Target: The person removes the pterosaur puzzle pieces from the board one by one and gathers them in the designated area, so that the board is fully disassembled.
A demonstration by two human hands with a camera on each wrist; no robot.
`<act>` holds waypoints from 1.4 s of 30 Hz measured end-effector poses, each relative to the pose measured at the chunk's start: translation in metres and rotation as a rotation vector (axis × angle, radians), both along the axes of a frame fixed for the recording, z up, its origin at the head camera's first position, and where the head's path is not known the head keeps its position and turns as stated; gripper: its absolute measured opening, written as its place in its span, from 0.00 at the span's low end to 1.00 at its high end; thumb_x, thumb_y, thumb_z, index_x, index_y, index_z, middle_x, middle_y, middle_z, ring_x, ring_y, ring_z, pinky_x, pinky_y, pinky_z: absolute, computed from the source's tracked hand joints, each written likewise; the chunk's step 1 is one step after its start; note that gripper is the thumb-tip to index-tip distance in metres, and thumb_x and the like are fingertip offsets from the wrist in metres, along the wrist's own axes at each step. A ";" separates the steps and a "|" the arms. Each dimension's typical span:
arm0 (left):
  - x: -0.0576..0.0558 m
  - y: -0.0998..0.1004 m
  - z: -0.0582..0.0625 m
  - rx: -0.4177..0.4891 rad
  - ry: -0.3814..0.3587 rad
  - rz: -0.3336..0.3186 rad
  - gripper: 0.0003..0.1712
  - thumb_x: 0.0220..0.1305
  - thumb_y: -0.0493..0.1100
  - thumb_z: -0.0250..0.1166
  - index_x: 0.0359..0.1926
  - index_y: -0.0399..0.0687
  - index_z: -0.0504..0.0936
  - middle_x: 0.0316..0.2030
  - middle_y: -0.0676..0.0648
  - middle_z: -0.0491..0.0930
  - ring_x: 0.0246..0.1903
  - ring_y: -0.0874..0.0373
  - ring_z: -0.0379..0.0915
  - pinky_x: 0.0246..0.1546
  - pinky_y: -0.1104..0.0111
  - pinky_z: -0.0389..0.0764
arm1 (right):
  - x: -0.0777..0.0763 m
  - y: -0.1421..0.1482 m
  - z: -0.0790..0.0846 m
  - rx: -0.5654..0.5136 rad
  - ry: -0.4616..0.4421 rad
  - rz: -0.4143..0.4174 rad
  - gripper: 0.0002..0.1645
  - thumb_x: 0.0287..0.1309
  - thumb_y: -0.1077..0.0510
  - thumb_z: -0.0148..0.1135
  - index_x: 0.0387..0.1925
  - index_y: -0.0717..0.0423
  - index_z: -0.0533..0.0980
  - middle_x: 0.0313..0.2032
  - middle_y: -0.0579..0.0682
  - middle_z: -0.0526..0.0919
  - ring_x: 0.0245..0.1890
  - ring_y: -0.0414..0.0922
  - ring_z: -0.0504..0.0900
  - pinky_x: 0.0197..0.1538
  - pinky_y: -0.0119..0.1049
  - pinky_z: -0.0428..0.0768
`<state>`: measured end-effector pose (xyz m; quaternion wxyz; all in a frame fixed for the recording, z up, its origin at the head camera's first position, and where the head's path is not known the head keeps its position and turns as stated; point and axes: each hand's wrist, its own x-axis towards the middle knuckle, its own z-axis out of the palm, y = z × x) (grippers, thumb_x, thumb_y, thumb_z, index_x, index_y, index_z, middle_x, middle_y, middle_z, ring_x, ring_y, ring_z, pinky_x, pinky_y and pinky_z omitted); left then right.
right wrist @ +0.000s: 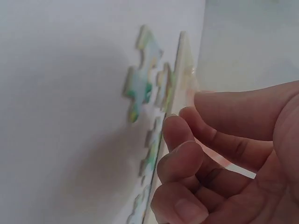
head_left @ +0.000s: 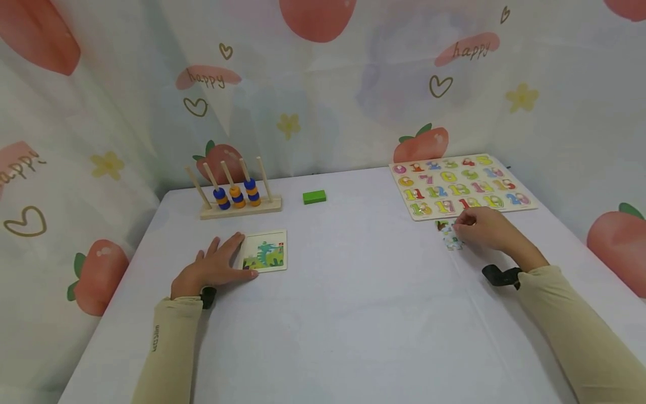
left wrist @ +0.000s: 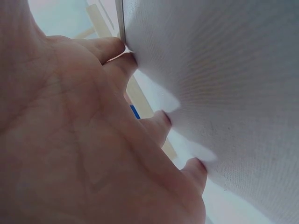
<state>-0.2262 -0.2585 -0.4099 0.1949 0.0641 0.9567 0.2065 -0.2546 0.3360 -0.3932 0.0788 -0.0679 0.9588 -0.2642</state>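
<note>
My right hand (head_left: 484, 229), loosely curled with nothing visible in its grasp, is nearer the loose jigsaw pieces (head_left: 451, 240), which lie just left of its fingertips on my side of the number board (head_left: 438, 179), while my left hand (head_left: 212, 268) spreads wide against the dinosaur puzzle (head_left: 264, 256).

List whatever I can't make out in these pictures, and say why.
- Head: the full piece count; the right hand covers part of the jigsaw pieces.
- Head: the rest of the left sleeve; the bottom edge cuts it off.
- Right wrist: the pieces' pictures; blurred.
- Right wrist: most of the number board; fingers hide it.
- Left wrist: most of the abacus; the left hand blocks it.
</note>
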 end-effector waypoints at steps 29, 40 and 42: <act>-0.002 0.002 -0.001 0.011 -0.014 0.006 0.67 0.63 0.70 0.71 0.86 0.41 0.47 0.85 0.36 0.43 0.81 0.27 0.26 0.73 0.26 0.31 | -0.016 -0.093 0.002 -0.220 -0.028 0.156 0.18 0.78 0.53 0.63 0.55 0.65 0.81 0.43 0.57 0.85 0.41 0.51 0.82 0.42 0.38 0.81; 0.000 0.005 0.005 -0.021 -0.005 0.007 0.63 0.67 0.68 0.69 0.86 0.40 0.48 0.85 0.36 0.43 0.81 0.26 0.27 0.73 0.25 0.34 | -0.022 -0.133 0.003 -0.246 -0.042 0.221 0.18 0.78 0.52 0.63 0.55 0.63 0.81 0.43 0.56 0.85 0.40 0.51 0.83 0.43 0.41 0.81; 0.000 0.004 0.003 -0.019 -0.005 0.009 0.63 0.67 0.68 0.69 0.86 0.40 0.48 0.85 0.36 0.43 0.81 0.26 0.27 0.73 0.25 0.33 | -0.023 -0.140 0.002 -0.252 -0.044 0.239 0.18 0.78 0.51 0.62 0.55 0.62 0.82 0.43 0.56 0.85 0.41 0.51 0.83 0.43 0.41 0.81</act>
